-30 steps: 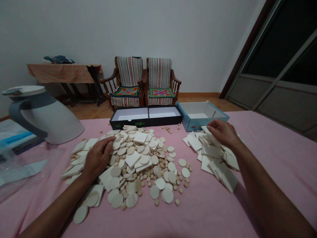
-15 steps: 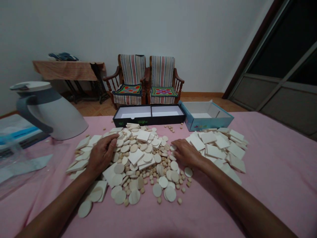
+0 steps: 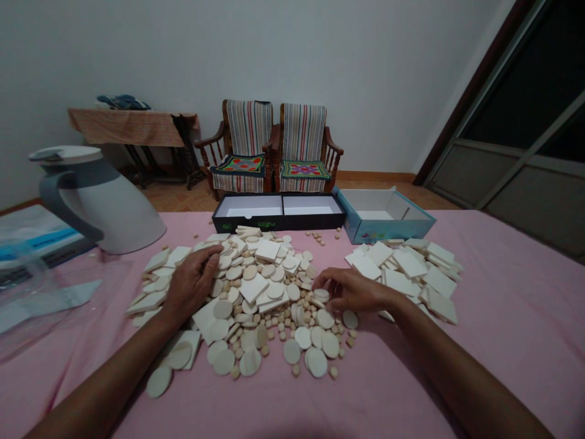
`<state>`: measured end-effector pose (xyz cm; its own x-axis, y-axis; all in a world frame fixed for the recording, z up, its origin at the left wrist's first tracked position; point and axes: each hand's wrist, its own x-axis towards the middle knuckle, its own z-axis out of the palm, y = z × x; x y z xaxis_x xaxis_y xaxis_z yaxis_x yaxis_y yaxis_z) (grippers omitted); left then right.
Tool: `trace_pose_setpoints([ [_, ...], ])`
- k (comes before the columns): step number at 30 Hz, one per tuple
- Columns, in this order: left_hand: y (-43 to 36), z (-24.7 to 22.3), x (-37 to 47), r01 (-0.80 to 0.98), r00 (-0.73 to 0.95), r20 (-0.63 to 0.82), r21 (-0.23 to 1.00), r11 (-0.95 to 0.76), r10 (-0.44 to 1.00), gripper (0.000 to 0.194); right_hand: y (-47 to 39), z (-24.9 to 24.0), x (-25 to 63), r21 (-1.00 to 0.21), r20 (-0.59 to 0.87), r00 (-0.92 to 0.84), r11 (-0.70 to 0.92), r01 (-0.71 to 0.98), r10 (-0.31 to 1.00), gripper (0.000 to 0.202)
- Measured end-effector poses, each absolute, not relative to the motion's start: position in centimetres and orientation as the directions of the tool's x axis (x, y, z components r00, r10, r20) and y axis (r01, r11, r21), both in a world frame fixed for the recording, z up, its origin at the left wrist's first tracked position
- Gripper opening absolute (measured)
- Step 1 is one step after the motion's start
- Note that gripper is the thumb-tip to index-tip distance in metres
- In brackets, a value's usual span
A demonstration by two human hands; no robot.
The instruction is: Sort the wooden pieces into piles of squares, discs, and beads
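Observation:
A mixed pile of pale wooden discs (image 3: 222, 310), square tiles (image 3: 254, 288) and small wooden cubes (image 3: 282, 335) lies between my hands. My left hand (image 3: 194, 280) rests against the pile's left side, fingers stretched forward and thumb lying alongside, gripping nothing visible. At the pile's right edge, my right hand (image 3: 354, 289) curls its thumb and fingers round a wooden disc (image 3: 321, 295). Some of its fingertips are hidden. Beyond that hand, to the right, is a separate heap of square wooden tiles (image 3: 409, 265).
A black two-compartment box (image 3: 249, 225) and a light-blue open box (image 3: 393, 230) stand behind the piles on the pink cloth (image 3: 503, 292). A white-and-grey jug (image 3: 123, 213) and clear plastic wrapping (image 3: 68, 299) are at left. Two wooden chairs (image 3: 249, 131) stand beyond.
My right hand has drawn back and down slightly, its fingers now curled round a disc instead of reaching flat over the pile. My left hand stays against the pile. The view has shifted slightly.

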<state>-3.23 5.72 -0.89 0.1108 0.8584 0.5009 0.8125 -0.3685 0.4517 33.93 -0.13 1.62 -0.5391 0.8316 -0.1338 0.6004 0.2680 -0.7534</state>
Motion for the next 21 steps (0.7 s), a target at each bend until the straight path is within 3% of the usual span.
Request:
trace_pose_setpoints([
  [2,5.7,-0.9,-3.2,0.807,0.11,0.502,0.458,-0.371,0.858,0.05,0.7,2.0,34.3,-0.774,-0.101,-0.56,0.289,0.564,0.822,0.031],
  [5,5.7,-0.8,-3.1,0.803,0.109,0.508,0.462,-0.377,0.854,0.051,3.1,1.5,34.2,-0.704,0.022,-0.458,0.339,0.624,0.889,0.024],
  [9,5.7,-0.9,-3.1,0.802,0.111,0.523,0.456,-0.387,0.845,0.049,6.6,-0.7,32.6,-0.606,0.144,-0.33,0.347,0.716,0.933,0.041],
  [15,5.6,-1.0,-3.3,0.795,0.123,0.53,0.453,-0.402,0.839,0.047,6.7,-1.9,30.9,-0.618,0.118,-0.345,0.341,0.708,0.931,0.047],
  [21,5.6,-0.9,-3.1,0.79,0.129,0.528,0.457,-0.409,0.839,0.048,4.0,-0.4,32.4,-0.672,-0.041,-0.393,0.266,0.691,0.918,0.039],
])
